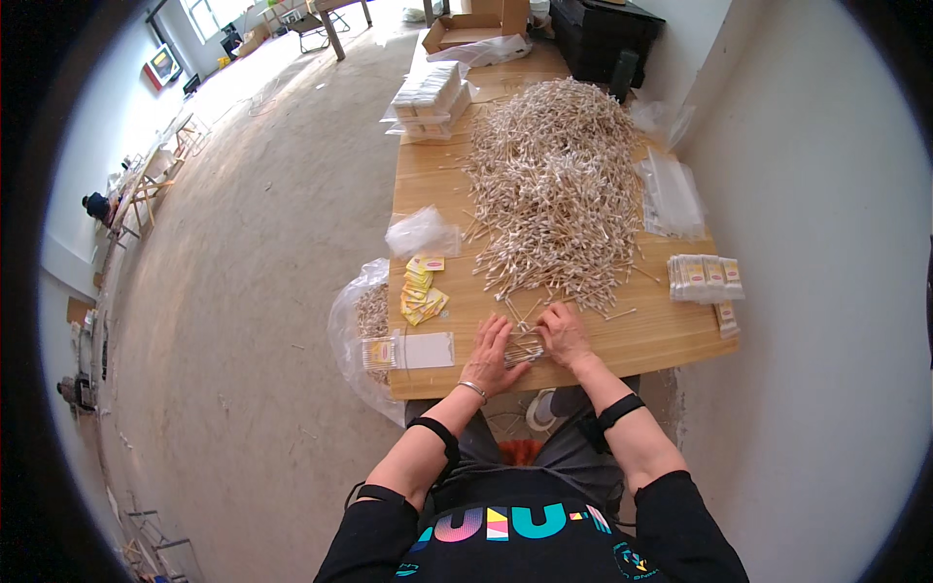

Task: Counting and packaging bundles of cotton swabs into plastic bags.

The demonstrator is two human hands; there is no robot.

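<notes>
A small row of cotton swabs lies on the wooden table between my hands, close to the front edge. My left hand rests at its left side, fingers stretched forward and thumb apart along the near end of the swabs. On the other side, my right hand has its fingers bent and drawn together at the far right end of the row, where they grip swabs; the fingertips are partly hidden. Just beyond both hands, a large heap of loose cotton swabs spreads up the table, with a few stray sticks at its near edge.
Yellow cards, a white card and a filled swab pack lie left. Clear bags are behind them. Filled packs stand right, near the wall. A plastic sack of swabs hangs beside the left edge.
</notes>
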